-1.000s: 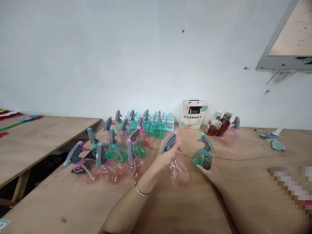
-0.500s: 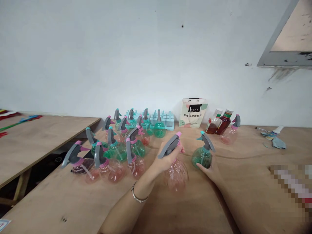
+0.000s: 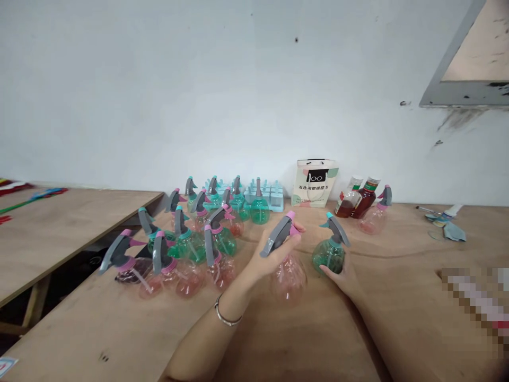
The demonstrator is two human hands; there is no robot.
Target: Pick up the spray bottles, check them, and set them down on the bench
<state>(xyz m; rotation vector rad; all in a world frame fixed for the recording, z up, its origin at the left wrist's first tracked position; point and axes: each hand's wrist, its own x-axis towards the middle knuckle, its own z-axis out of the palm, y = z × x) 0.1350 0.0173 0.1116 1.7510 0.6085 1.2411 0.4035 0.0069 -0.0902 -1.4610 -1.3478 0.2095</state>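
My left hand (image 3: pixel 274 254) is wrapped round the neck of a pink spray bottle (image 3: pixel 290 281), just under its grey and pink trigger head. A bracelet circles that wrist. To the right, my right hand (image 3: pixel 341 273) grips the round body of a green spray bottle (image 3: pixel 328 257) with a grey and teal head; the thumb shows in front and the other fingers are mostly hidden behind. The green bottle stands upright on the wooden table (image 3: pixel 254 339). Left of my hands, several pink and green spray bottles stand grouped, among them a pink one (image 3: pixel 222 270) nearest my left forearm.
Against the wall are light-blue plastic moulds (image 3: pixel 276 199), a paper bag (image 3: pixel 312 185), two bottles of dark liquid (image 3: pixel 366 199) and another pink spray bottle (image 3: pixel 374 218). Farther right lies a grey-blue cloth (image 3: pixel 454 232). A gap separates a second table (image 3: pixel 79 223) on the left.
My left hand and the pink spray bottle have shifted slightly up and away from me. My right hand stays on the green bottle, almost unmoved.
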